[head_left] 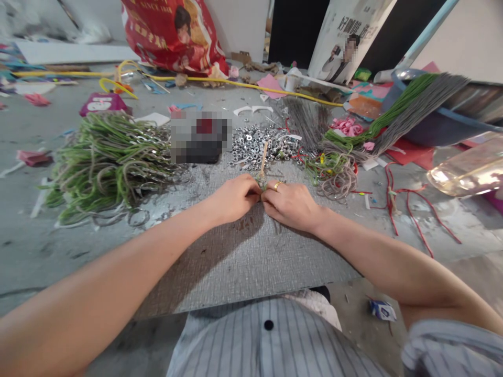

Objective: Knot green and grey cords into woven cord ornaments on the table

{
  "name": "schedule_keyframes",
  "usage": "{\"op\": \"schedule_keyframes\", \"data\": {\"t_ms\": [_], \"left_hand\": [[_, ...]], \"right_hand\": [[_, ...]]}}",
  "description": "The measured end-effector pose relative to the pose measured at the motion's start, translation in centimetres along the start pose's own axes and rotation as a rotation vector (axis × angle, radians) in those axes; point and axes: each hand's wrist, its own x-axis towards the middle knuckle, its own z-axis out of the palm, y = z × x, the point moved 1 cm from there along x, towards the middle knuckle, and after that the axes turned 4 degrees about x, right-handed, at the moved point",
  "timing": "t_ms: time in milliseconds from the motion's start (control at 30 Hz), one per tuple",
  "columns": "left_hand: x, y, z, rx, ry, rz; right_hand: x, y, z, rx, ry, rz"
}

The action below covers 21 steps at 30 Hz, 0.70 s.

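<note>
At the middle of the grey table [236,267], my left hand [239,198] and my right hand [290,205] meet fingertip to fingertip. Both are closed in a pinch on a small green cord piece [262,183], mostly hidden by the fingers. A gold ring is on my right hand. Just beyond the fingers a thin wooden stick [264,157] points away, its near end close to the cord. Behind it spreads a pile of small metal rings and nuts [251,144].
Left lies a heap of green and grey cords [113,162], with a dark blurred object [202,144] beside it. Right are tangled cords [340,175], red strings [412,193], a clear bottle [467,167] and a blue basin [424,123]. A red bag [173,36] stands behind.
</note>
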Motion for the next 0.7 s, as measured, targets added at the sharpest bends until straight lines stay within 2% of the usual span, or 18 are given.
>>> {"op": "schedule_keyframes", "data": {"t_ms": [100, 167, 433, 600, 700], "left_hand": [[-0.5, -0.1, -0.3, 0.008, 0.017, -0.027], [-0.8, -0.1, -0.5, 0.052, 0.013, 0.005], [-1.9, 0.1, -0.8, 0.497, -0.025, 0.215], [-2.5, 1.0, -1.3, 0.68, -0.092, 0.217], [-2.6, 1.1, -1.3, 0.699, -0.066, 0.196]], "right_hand": [[-0.5, 0.3, -0.2, 0.085, 0.01, -0.006], [-0.9, 0.3, -0.3, 0.12, 0.009, -0.039], [-1.4, 0.4, -0.6, 0.173, -0.008, -0.279], [-1.8, 0.3, -1.0, 0.171, -0.036, -0.347], [-2.0, 0.0, -1.4, 0.144, -0.014, -0.37]]}}
